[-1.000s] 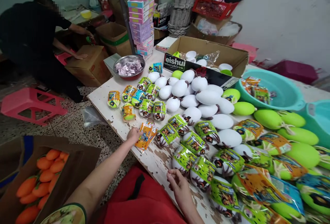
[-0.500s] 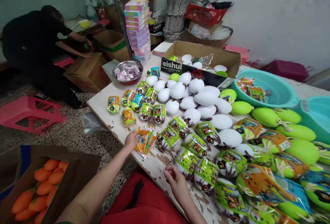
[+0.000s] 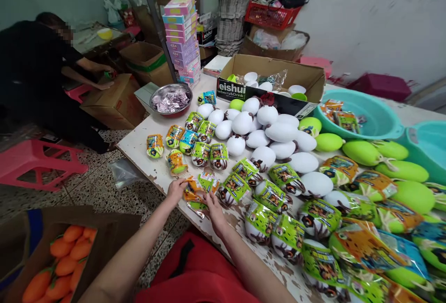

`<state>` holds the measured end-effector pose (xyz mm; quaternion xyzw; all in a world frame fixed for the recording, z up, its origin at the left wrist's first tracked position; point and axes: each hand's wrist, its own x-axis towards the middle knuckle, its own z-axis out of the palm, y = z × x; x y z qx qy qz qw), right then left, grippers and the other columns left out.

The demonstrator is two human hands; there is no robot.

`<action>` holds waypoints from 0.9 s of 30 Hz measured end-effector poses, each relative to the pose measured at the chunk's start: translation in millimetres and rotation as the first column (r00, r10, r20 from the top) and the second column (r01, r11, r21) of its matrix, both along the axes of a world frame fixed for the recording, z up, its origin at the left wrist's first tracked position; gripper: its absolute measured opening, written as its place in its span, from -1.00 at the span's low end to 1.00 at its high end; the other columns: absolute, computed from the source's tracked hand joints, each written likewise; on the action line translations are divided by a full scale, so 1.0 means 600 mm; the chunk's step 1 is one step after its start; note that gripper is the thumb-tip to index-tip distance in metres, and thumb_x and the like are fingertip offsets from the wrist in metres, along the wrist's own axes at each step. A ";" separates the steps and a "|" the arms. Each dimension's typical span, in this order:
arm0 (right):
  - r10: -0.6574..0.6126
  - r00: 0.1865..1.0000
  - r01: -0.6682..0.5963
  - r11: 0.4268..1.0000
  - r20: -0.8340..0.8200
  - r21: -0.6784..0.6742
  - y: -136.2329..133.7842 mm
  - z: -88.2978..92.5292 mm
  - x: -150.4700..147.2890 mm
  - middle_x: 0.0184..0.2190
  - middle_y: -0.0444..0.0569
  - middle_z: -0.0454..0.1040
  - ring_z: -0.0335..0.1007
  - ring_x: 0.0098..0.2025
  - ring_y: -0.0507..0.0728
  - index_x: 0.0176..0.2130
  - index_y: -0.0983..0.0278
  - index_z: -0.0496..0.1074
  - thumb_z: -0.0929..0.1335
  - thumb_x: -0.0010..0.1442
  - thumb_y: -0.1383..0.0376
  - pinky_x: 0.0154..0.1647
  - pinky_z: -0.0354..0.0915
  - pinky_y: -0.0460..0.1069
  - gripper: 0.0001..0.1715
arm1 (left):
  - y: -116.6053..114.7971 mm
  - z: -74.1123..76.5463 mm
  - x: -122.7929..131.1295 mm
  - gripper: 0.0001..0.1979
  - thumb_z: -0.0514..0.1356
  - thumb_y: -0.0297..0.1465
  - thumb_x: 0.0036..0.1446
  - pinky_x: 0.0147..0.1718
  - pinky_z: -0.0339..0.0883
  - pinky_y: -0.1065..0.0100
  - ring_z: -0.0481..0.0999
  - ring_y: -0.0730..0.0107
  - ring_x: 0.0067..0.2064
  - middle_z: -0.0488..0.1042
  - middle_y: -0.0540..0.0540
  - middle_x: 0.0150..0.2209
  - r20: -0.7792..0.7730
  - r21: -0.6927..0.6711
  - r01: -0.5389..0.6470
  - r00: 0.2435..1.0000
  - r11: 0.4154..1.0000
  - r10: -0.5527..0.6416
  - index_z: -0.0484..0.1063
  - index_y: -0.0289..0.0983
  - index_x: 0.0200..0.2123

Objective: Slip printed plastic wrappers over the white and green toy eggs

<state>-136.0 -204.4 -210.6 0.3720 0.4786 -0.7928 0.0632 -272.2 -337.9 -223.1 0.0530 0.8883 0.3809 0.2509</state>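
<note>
My left hand point(image 3: 176, 190) pinches the left edge of a small bunch of orange and green printed packets point(image 3: 193, 189) at the table's near edge. On the bunch's right side lie the fingers of my right hand point(image 3: 213, 211), closed on the packets; its fingertips are partly hidden. Just beyond sits a wrapped egg in an orange packet point(image 3: 177, 162). To the right are white eggs in green packets point(image 3: 234, 187), several of them in rows. Bare white plastic eggs point(image 3: 242, 122) lie behind those, and lime-green eggs point(image 3: 362, 152) lie farther right.
A metal bowl of small sachets point(image 3: 171, 101), a cardboard box point(image 3: 272, 68) of egg shells and a turquoise basin point(image 3: 376, 112) stand at the back. Below left, a carton holds orange eggs point(image 3: 66, 266). A red stool point(image 3: 38, 163) and a co-worker point(image 3: 38, 70) bending over a carton are left.
My right hand has moved left and away from me, from the bare table edge onto the packets. The packets are now spread and tilted between both hands. The view has shifted slightly.
</note>
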 end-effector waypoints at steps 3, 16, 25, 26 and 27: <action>0.005 1.000 -0.005 1.000 0.003 -0.015 0.008 0.009 -0.003 0.08 0.17 0.34 0.30 0.09 0.32 0.07 0.24 0.29 0.35 -0.04 -0.25 -0.13 0.37 0.14 -0.12 | -0.010 0.027 -0.023 -0.76 0.10 -0.31 0.08 -0.34 0.26 0.39 0.45 0.31 -0.32 0.50 -0.03 -0.44 0.019 0.078 -0.039 0.999 0.996 0.038 0.53 -0.29 -0.33; -0.154 0.980 0.180 0.956 -0.125 0.233 0.077 0.097 -0.010 -0.56 -0.14 0.38 0.28 -0.48 0.04 -0.49 0.31 0.46 0.46 -0.14 -0.13 -0.42 0.23 -0.06 -0.45 | 0.095 0.152 -0.024 -0.52 0.32 -0.08 -0.12 -0.25 0.36 0.34 0.53 0.15 -0.20 0.60 -0.12 -0.25 0.452 0.437 0.109 0.832 0.893 -0.323 0.56 -0.29 -0.19; -0.416 0.906 0.388 0.747 -0.076 0.540 0.165 0.118 0.049 -0.54 -0.12 0.42 0.29 -0.43 0.06 -0.45 0.32 0.50 0.37 0.08 0.11 -0.42 0.19 -0.09 -0.69 | 0.225 0.204 0.015 -0.59 0.35 -0.26 -0.04 -0.18 0.44 0.25 0.57 0.11 -0.16 0.60 -0.16 -0.16 0.721 0.605 0.030 0.404 0.796 -0.563 0.53 -0.29 -0.10; -0.402 0.912 0.377 0.743 -0.082 0.553 0.177 0.126 0.061 -0.52 -0.12 0.44 0.30 -0.42 0.06 -0.43 0.32 0.51 0.36 0.09 0.11 -0.41 0.20 -0.09 -0.68 | 0.242 0.213 0.026 -0.61 0.35 -0.28 -0.04 -0.18 0.45 0.23 0.58 0.11 -0.17 0.60 -0.17 -0.17 0.735 0.615 0.012 0.354 0.789 -0.579 0.54 -0.30 -0.12; -0.363 0.928 0.345 0.756 -0.084 0.557 0.191 0.136 0.075 -0.50 -0.12 0.46 0.32 -0.42 0.07 -0.40 0.31 0.52 0.36 0.09 0.11 -0.40 0.21 -0.09 -0.69 | 0.259 0.220 0.036 -0.63 0.36 -0.31 -0.05 -0.18 0.47 0.22 0.59 0.11 -0.18 0.60 -0.18 -0.19 0.746 0.616 -0.025 0.342 0.787 -0.572 0.54 -0.31 -0.14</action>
